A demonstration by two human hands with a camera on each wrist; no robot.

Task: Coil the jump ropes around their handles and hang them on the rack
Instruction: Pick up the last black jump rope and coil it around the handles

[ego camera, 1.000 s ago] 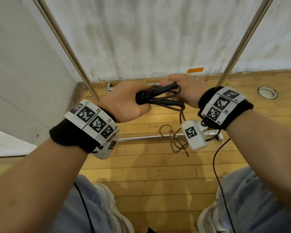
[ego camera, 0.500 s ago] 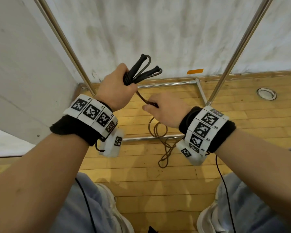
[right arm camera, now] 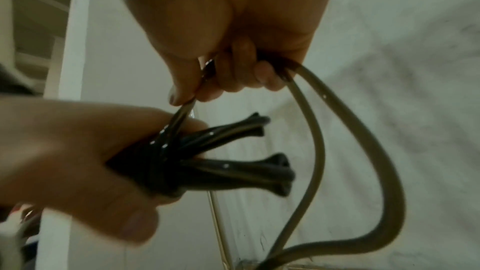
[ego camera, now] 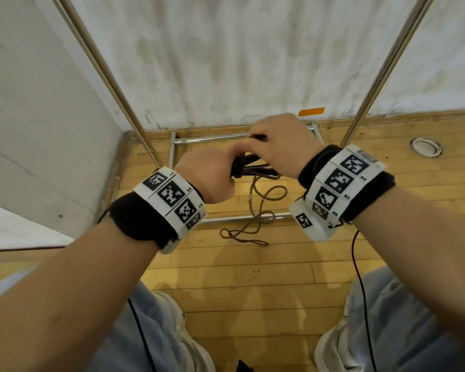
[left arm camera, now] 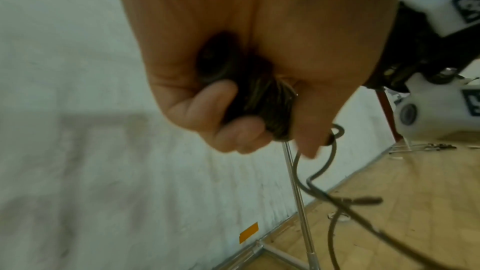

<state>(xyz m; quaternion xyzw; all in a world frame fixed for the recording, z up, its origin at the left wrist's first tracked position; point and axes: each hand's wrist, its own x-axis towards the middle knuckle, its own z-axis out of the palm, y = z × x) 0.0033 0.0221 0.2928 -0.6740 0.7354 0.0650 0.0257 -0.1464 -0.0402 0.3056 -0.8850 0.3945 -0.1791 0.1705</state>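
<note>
Head view: our left hand (ego camera: 210, 178) is fisted around both black handles (ego camera: 249, 169) of the jump rope, held level in front of us. Half a second ago that hand stood higher with the handles pointing up, and our right hand (ego camera: 279, 146) was below them, pinching the cord. Now the right hand has come up and over the handles, close against the left.

Right wrist view: right hand's thumb and fingers pinch the cord (right arm camera: 319, 134) where it leaves the bundle; several turns already sit around the handles (right arm camera: 233, 163) at the left hand's grip. Handle ends splay apart beyond the wraps.

Left wrist view: fingers (left arm camera: 218, 98) curled tight on the wrapped section, blurred.

Loose cord (ego camera: 255, 210) hangs from the bundle and trails in loops across the wooden floor (ego camera: 253, 277) and over the rack's lower bar (ego camera: 226, 218).

Judgement: we read the change as one more turn being laid. A fair length of cord is unwound, so coiling is midway; hanging on the rack (ego camera: 381, 68) is not yet begun. Splayed handles could let turns slip.
</note>
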